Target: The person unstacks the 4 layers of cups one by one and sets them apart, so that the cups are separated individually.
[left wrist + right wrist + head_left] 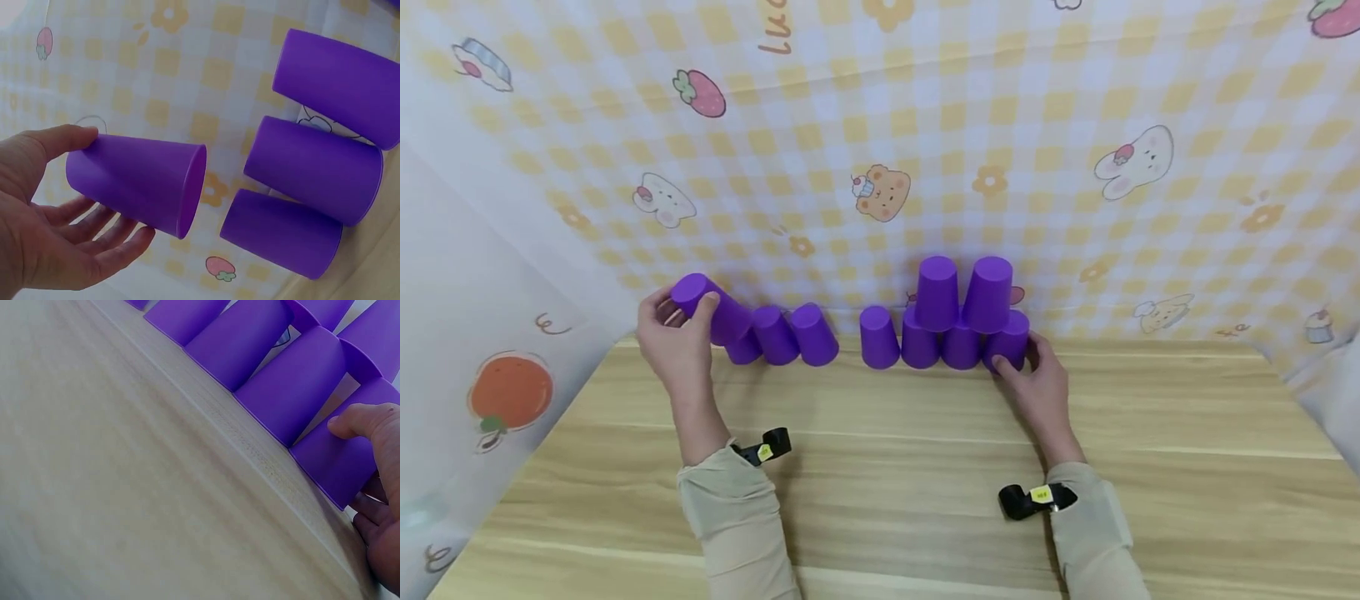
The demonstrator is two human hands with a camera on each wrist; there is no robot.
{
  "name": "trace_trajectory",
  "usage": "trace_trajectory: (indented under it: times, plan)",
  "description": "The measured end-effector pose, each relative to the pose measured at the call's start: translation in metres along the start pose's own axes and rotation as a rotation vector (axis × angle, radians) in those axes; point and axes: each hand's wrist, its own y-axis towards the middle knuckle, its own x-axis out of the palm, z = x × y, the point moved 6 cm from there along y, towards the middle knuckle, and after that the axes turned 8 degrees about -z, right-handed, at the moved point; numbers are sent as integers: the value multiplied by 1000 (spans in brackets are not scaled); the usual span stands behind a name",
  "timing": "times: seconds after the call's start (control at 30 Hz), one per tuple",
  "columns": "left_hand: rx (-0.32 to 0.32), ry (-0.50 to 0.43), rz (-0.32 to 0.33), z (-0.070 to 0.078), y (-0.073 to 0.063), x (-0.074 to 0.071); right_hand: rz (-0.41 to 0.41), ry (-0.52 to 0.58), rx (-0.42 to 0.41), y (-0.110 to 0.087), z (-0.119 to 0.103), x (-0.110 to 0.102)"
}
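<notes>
My left hand [679, 354] grips a purple cup [134, 181] near its closed end, thumb on one side and fingers on the other. That cup tilts, its open rim facing down and right, and in the head view it overlaps the leftmost standing cup [742, 348]. Beside that one stand two more upside-down purple cups, a middle cup [775, 336] and a right-hand cup [814, 335]. My right hand [1039, 387] holds the end cup [334, 456] of the right-hand row between thumb and fingers. Two upper cups, one left [937, 293] and one right [989, 296], rest on that row.
A gap separates the left cups from the right row, which starts with a lone-topped cup [880, 337]. Close behind the cups rises a yellow checked cloth [820, 150]. The wooden table [895, 475] extends in front, and each wrist wears a black camera strap.
</notes>
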Motion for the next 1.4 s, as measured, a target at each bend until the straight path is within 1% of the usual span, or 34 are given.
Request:
trace_trajectory:
  times: [0.07, 0.13, 0.27, 0.37, 0.5, 0.57, 0.63, 0.7, 0.8, 0.87, 0.93, 1.03, 1.13, 1.23, 1.3, 1.37, 1.4]
  plan:
    - [-24, -6, 44, -5, 1, -5, 1, -2, 2, 0, 1, -2]
    - [-38, 8, 86, -10, 2, -11, -2, -1, 3, 1, 1, -3]
    - [-53, 38, 148, -18, 7, -21, -12, 15, 6, 1, 0, -2]
    - [-56, 7, 183, -23, 11, -25, -11, 20, 13, 0, 0, 0]
    - [-46, -64, 258, -30, 14, -32, -1, 20, 21, 0, 1, 0]
    - [-41, -72, 290, -34, 16, -35, -1, 19, 21, 0, 1, 1]
    - [-53, -70, 305, -39, 17, -35, -4, 19, 15, 1, 1, 1]
    - [-77, -63, 289, -45, 19, -33, -4, 17, 10, 1, 0, 2]
    - [-116, -43, 241, -53, 21, -26, 1, 14, 2, 0, 0, 1]
    - [-127, -12, 215, -55, 22, -22, 5, 13, -3, 0, -1, 0]
    - [-132, 22, 206, -56, 22, -21, 2, 16, -7, 0, -1, 0]
    - [-104, 47, 203, -59, 24, -20, -6, 28, -1, 0, -2, 1]
    - [-89, 44, 196, -66, 25, -16, -6, 23, 4, 0, -2, 1]
    - [-78, 61, 187, -76, 26, -12, -2, 10, 2, 0, -2, -1]
    - [-81, 87, 179, -82, 26, -10, -3, 7, -1, 0, -2, -1]
    - [-102, 103, 157, -88, 27, -10, -6, 4, 1, 0, -2, 0]
    - [-119, 97, 143, -91, 27, -9, -6, 3, 2, 0, -2, 0]
